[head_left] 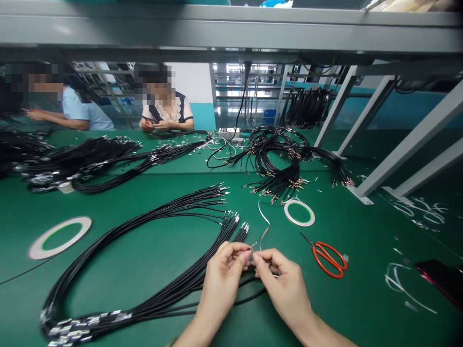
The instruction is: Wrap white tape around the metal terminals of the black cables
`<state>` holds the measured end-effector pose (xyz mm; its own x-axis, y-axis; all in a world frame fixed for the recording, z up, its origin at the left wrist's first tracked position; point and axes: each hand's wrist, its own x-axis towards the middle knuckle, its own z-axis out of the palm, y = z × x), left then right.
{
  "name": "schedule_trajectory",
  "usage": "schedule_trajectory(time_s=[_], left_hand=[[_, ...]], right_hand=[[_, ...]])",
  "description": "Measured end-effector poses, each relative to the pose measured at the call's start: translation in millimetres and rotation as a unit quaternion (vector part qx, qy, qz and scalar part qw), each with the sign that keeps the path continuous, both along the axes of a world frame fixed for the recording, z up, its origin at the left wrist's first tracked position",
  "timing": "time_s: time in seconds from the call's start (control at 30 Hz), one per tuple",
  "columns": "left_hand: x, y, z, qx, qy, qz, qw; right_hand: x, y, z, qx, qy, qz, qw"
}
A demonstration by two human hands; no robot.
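My left hand pinches a black cable close to its bare, copper-coloured end. Fingertips of my right hand meet the left ones there, closed on the same cable, whose black length passes beneath both hands. A thin pale strip curls on the table just beyond my fingers; whether it touches them I cannot tell. Left of my hands lies a looped bundle of black cables with silvery tips. On the right are scissors with orange handles, and behind them a small white tape roll.
A larger tape roll lies at the left. More cable bundles cover the back of the green table. Grey metal legs stand at right; a beam crosses overhead. Two people sit opposite. Backing scraps lie at right.
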<state>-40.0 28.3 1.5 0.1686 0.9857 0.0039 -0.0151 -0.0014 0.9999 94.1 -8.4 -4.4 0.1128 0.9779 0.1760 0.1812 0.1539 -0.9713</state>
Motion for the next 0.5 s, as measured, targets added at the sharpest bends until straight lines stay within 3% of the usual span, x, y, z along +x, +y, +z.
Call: schedule_trajectory(time_s=[0.2,0.5], left_hand=[[2,-3,-4.7,0.006,0.046,0.017,0.999],[3,-4,-1.8,-0.006,0.043,0.005,0.999]], right_hand=[[2,1,3.0,0.029,-0.066,-0.029,0.997],[2,3,11.8,0.041,-0.062,-0.017,0.997]])
